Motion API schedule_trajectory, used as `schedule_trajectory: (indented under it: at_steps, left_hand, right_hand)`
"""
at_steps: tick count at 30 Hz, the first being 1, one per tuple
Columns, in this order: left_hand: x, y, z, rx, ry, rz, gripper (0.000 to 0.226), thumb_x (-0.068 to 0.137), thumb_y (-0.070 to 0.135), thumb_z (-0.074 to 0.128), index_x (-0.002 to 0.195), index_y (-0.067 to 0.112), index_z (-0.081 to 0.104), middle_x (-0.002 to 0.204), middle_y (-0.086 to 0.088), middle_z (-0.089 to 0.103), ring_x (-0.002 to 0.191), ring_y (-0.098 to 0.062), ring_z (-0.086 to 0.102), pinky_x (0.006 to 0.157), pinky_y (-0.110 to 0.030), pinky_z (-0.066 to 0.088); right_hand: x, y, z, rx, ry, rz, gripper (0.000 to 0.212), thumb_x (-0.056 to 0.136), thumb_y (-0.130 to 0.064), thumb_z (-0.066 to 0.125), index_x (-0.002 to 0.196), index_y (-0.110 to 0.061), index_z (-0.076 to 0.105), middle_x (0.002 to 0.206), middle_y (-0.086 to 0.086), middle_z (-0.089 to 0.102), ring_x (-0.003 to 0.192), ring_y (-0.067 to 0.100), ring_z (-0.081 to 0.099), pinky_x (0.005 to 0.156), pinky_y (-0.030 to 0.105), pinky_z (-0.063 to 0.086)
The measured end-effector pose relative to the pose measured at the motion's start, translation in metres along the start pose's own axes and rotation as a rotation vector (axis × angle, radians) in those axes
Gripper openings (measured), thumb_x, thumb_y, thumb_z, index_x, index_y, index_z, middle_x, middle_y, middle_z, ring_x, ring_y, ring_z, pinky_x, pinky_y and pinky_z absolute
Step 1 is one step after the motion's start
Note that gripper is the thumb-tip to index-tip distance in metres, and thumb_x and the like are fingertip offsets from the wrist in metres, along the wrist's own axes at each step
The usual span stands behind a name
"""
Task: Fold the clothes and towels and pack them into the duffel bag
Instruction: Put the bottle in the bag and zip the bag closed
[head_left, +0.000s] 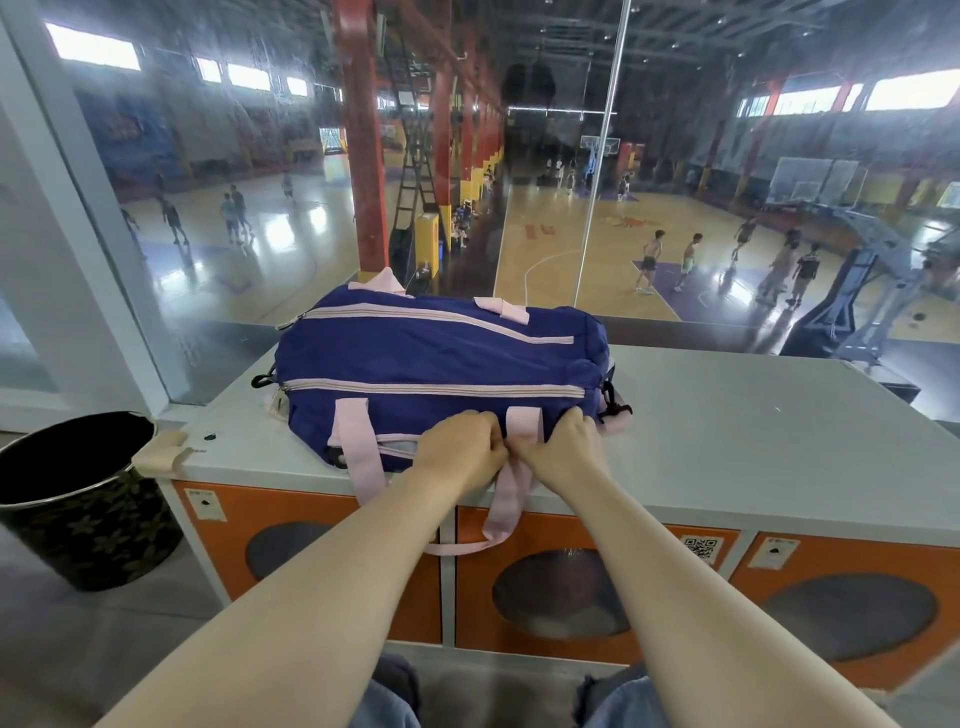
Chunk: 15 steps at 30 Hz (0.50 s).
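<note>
Gripping the near side of the bag (441, 358) with both hands, I have my left hand (460, 441) curled tight on the fabric by the front pocket zip, knuckles up, and my right hand (563, 441) pinching in just beside the pink strap (523, 427), the two hands almost touching. The bag lies lengthwise on the grey top (753, 415) of a row of orange machines (597, 597), near its front edge, with one loop of the pink strap hanging over the edge in front of them. It is thin, soft navy cloth that wrinkles and sags under my fingers, so I judge it light for its bulk and floppy, with no stiff frame; it looks filled out, though what is inside I cannot see, and both long zips on top look closed. The cloth seems a little slick, so a pinch of fabric could slip; the sewn pink straps or the strap anchors are the surer place to take hold, and the zip pull is what I would need to open a pocket. No brand shows on the bag. The machines carry small white stickers and one QR code (701, 548), but the print is too small to read. A dark patterned bin (78, 499) stands on the floor to the left.
</note>
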<state>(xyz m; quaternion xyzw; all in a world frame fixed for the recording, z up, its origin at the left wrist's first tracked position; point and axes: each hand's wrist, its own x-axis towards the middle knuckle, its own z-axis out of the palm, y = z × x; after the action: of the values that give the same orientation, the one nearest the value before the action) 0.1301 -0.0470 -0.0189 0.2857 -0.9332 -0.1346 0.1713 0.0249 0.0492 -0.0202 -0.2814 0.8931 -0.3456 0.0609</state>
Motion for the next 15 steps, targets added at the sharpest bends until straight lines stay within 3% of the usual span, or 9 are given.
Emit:
schedule_trajectory:
  at_steps: [4, 7, 15]
  left_hand:
    - [-0.0002, -0.0039, 0.0016, -0.002, 0.01, 0.023, 0.012, 0.095, 0.035, 0.051, 0.097, 0.026, 0.059, 0.097, 0.005, 0.059, 0.082, -0.013, 0.054, 0.067, -0.028, 0.043]
    - [0.0013, -0.0021, 0.0026, 0.032, 0.033, 0.02, 0.013, 0.096, 0.032, 0.05, 0.1, 0.025, 0.059, 0.099, 0.005, 0.061, 0.086, -0.015, 0.057, 0.069, -0.03, 0.047]
    - [0.0042, -0.0018, 0.0019, 0.097, 0.079, 0.002, 0.009, 0.094, 0.02, 0.056, 0.102, 0.021, 0.059, 0.1, 0.0, 0.06, 0.087, -0.019, 0.059, 0.076, -0.036, 0.053]
  right_hand:
    - [0.0029, 0.0009, 0.004, 0.095, 0.021, 0.019, 0.05, 0.076, -0.043, 0.074, 0.111, -0.011, 0.058, 0.099, 0.006, 0.065, 0.084, 0.02, 0.061, 0.062, 0.026, 0.047]
    - [0.0038, 0.0021, 0.0014, 0.11, -0.004, 0.008, 0.031, 0.082, -0.039, 0.071, 0.093, -0.012, 0.061, 0.08, 0.003, 0.061, 0.071, 0.018, 0.057, 0.049, 0.02, 0.036]
    - [0.0081, -0.0008, 0.0001, 0.111, -0.016, -0.009, 0.033, 0.086, -0.036, 0.068, 0.064, -0.022, 0.048, 0.06, -0.003, 0.051, 0.057, 0.013, 0.05, 0.045, 0.02, 0.03]
